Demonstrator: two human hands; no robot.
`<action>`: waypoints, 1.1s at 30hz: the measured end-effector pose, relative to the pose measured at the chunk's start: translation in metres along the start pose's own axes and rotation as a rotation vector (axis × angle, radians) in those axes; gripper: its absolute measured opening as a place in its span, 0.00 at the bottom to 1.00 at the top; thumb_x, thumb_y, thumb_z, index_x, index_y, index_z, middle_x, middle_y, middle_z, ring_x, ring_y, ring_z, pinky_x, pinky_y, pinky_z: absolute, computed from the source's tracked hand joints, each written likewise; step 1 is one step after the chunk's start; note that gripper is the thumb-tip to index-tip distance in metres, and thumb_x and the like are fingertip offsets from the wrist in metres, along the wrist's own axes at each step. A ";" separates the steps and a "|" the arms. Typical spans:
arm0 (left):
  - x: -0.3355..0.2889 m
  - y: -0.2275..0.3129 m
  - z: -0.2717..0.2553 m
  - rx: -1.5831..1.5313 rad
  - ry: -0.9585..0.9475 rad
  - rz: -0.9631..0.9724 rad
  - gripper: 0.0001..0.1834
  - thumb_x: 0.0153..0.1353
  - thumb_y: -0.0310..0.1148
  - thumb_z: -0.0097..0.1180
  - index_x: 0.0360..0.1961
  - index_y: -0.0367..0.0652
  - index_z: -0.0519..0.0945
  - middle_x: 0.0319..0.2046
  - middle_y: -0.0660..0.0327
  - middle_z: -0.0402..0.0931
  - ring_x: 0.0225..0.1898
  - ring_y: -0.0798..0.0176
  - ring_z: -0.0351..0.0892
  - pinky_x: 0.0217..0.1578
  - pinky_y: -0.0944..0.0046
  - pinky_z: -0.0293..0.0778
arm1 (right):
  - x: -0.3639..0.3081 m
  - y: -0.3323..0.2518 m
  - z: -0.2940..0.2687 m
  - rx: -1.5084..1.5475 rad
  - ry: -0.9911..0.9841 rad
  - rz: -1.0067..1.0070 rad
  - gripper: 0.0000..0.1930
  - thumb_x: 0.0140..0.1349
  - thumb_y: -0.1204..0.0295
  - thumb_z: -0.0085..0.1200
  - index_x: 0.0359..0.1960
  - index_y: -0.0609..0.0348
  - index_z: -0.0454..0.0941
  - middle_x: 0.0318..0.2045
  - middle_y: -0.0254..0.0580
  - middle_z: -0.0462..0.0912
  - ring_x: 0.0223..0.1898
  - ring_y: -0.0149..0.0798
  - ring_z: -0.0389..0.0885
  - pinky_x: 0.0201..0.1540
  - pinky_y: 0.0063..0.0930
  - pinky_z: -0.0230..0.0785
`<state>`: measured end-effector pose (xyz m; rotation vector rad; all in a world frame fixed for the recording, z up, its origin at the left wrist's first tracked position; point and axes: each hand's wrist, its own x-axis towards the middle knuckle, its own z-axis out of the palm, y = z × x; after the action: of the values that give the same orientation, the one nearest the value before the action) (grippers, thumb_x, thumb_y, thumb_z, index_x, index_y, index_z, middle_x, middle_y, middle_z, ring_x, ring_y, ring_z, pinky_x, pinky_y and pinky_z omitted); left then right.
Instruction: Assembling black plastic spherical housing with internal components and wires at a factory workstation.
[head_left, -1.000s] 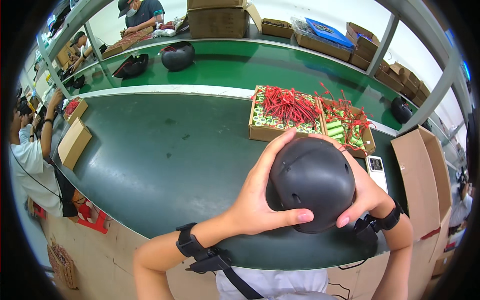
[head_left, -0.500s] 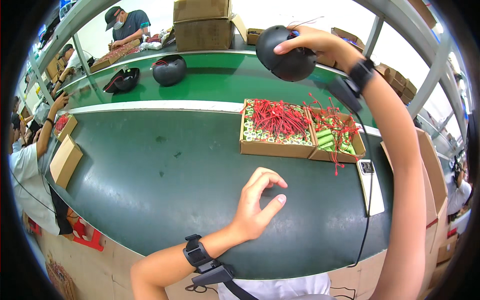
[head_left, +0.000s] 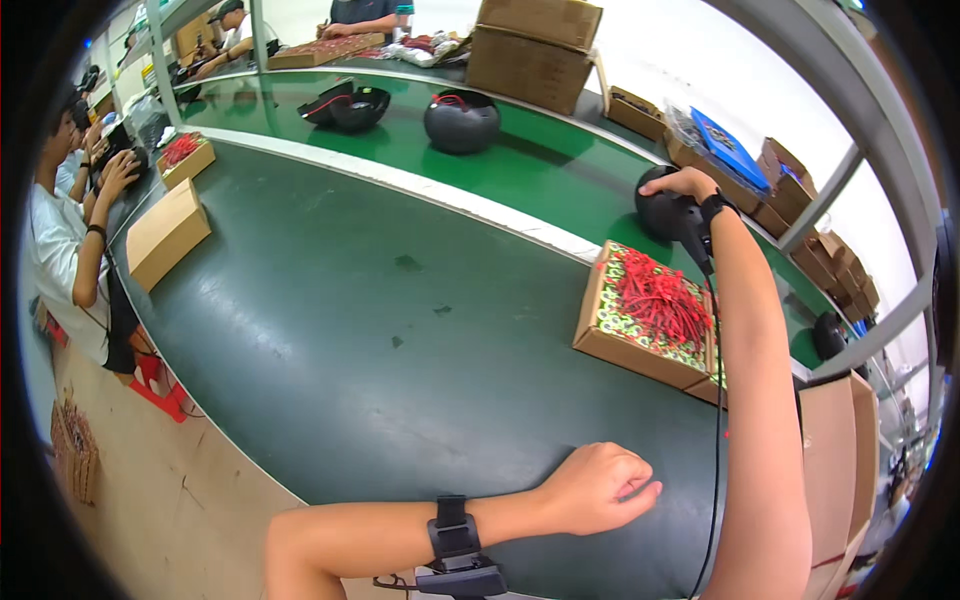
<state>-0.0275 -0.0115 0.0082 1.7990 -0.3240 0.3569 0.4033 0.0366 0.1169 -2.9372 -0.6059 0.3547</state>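
Black ball at the belt, not yet let go

The right hand (head_left: pixel 685 183) is closed over a black ball (head_left: pixel 655 215) at the green belt (head_left: pixel 570 185), beyond the worktop (head_left: pixel 350 420). Whether the ball rests on the belt or hangs just above it cannot be told. The left hand (head_left: pixel 598 488) lies well apart, on the near side, loosely curled with the thumb away from the fingers; nothing shows in its grasp.

As far as can be judged, handling of this ball is well along: it is past the worktop's far edge, and only its release appears undone. Its inside is hidden, so what is fitted there cannot be confirmed.

Left of the right hand, on the same belt, sit a rounded black shell (head_left: pixel 462 125) with a red lead and, farther left, an opened black shell (head_left: pixel 360 110), also with red wire. Between the two hands stands a carton (head_left: pixel 635 358) of green cells with red wires (head_left: pixel 660 300), well filled, so much of that stock seems unused.
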 end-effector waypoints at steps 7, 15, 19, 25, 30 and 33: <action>0.005 -0.001 0.005 -0.027 0.014 0.027 0.22 0.57 0.33 0.53 0.11 0.39 0.60 0.11 0.56 0.60 0.14 0.49 0.62 0.18 0.54 0.58 | 0.028 0.016 0.012 0.011 0.112 0.002 0.45 0.26 0.44 0.71 0.44 0.70 0.80 0.47 0.50 0.79 0.47 0.47 0.78 0.50 0.35 0.69; 0.006 -0.004 0.005 0.001 0.002 0.040 0.22 0.58 0.34 0.51 0.10 0.38 0.59 0.10 0.56 0.59 0.13 0.50 0.60 0.18 0.53 0.55 | -0.027 0.006 -0.009 -0.203 0.135 -0.014 0.42 0.31 0.48 0.72 0.47 0.67 0.78 0.48 0.48 0.80 0.51 0.45 0.78 0.51 0.37 0.69; 0.009 -0.005 0.007 0.029 0.027 0.032 0.23 0.58 0.34 0.50 0.10 0.38 0.58 0.10 0.56 0.58 0.13 0.50 0.59 0.18 0.52 0.55 | -0.090 -0.007 -0.041 -0.422 0.206 -0.110 0.25 0.36 0.51 0.69 0.26 0.64 0.82 0.29 0.43 0.84 0.31 0.41 0.84 0.33 0.32 0.73; 0.012 -0.007 0.011 -0.016 0.019 0.017 0.23 0.58 0.33 0.49 0.10 0.38 0.57 0.08 0.56 0.56 0.13 0.52 0.57 0.18 0.53 0.54 | -0.158 -0.051 -0.086 0.232 -0.025 -0.640 0.22 0.53 0.57 0.61 0.43 0.61 0.78 0.29 0.31 0.80 0.29 0.25 0.79 0.28 0.18 0.69; 0.014 -0.018 0.009 -0.136 0.036 -0.105 0.25 0.58 0.34 0.51 0.11 0.39 0.53 0.09 0.57 0.50 0.13 0.57 0.50 0.18 0.55 0.51 | -0.220 -0.167 -0.097 0.305 -0.007 -1.022 0.24 0.58 0.58 0.57 0.51 0.59 0.74 0.36 0.36 0.82 0.37 0.27 0.81 0.39 0.20 0.72; 0.015 -0.012 0.005 -0.194 0.030 -0.114 0.25 0.58 0.35 0.53 0.12 0.39 0.53 0.09 0.58 0.49 0.14 0.59 0.48 0.19 0.56 0.50 | -0.238 -0.240 -0.115 0.183 0.145 -1.111 0.22 0.56 0.61 0.59 0.49 0.62 0.75 0.37 0.40 0.83 0.37 0.31 0.81 0.39 0.24 0.74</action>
<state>-0.0086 -0.0135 0.0022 1.6124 -0.2258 0.2620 0.1300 0.1519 0.3159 -1.9898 -1.8487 0.0489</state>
